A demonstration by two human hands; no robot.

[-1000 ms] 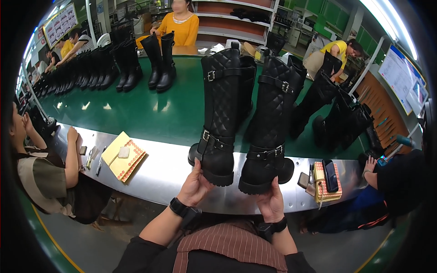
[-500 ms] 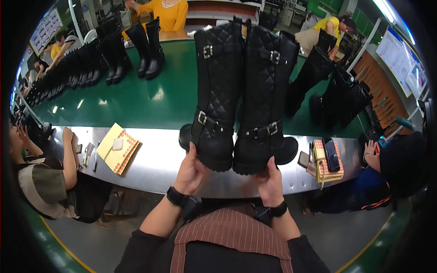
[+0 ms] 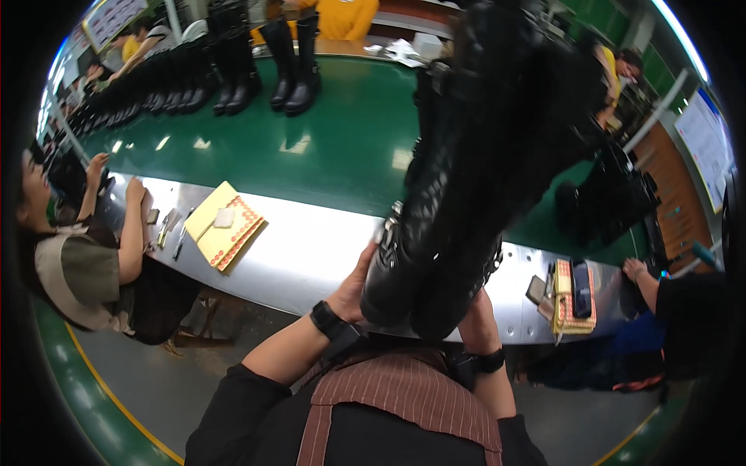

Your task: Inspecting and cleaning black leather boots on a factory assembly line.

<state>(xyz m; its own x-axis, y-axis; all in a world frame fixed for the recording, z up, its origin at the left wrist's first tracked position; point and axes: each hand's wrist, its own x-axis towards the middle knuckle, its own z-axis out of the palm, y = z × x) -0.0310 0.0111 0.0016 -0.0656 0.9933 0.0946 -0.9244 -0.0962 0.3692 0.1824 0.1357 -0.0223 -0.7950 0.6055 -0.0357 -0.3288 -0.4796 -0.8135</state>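
Black, softly sheened boots (image 3: 458,202), a pair held close together, tower over the near metal strip (image 3: 303,233) and the green tabletop (image 3: 233,155). Their long axis slants from the near heels toward the far right, away from the grip. The left hand (image 3: 353,286) clasps the heel end's left side; the right hand (image 3: 479,322), fingers partly hidden, presses opposite. Silvery buckles (image 3: 397,208) glint.

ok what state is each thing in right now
held boots: held up, tilted right, tops blurred
left hand: gripping held boots
right hand: gripping held boots, partly hidden
boot row: upright on green table
left pad: flat, block on top
right pad: flat, phone on top
phone: lying down, screen unclear
ceiling light: lit
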